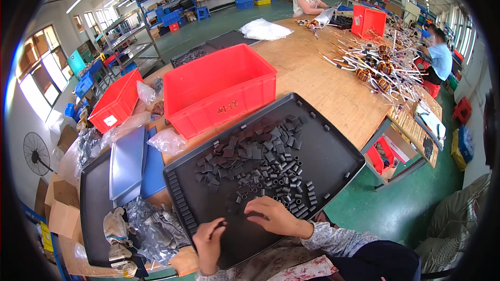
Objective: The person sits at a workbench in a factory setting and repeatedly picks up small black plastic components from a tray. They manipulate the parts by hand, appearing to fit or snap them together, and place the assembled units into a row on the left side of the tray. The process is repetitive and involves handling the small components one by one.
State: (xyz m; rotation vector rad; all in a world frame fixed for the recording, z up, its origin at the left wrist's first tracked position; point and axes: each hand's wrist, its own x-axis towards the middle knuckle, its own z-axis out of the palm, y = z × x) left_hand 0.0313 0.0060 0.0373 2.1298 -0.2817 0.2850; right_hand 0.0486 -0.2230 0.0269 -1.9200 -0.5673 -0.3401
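A large black tray (pixel 333 140) lies before me, holding a heap of flat black pieces (pixel 237 158) and many short black tubes (pixel 278 179). Over its near left corner is my left hand (pixel 209 242), thumb and fingers closed around what looks like a small black piece, mostly hidden by the fingertips. My right hand (pixel 276 217) hovers to the right of it, just below the tubes, with curved fingers and a gap between thumb and forefinger. Nothing shows in that hand. Along the tray's left edge runs a neat row of black pieces (pixel 179 198).
Beyond the tray stands a red bin (pixel 221 91), with another red bin (pixel 117 101) further left. Blue folders (pixel 127 164), a dark tray (pixel 96 208), plastic bags and work gloves (pixel 119 229) lie left. Wired copper coils (pixel 383 67) pile up far right, where people sit.
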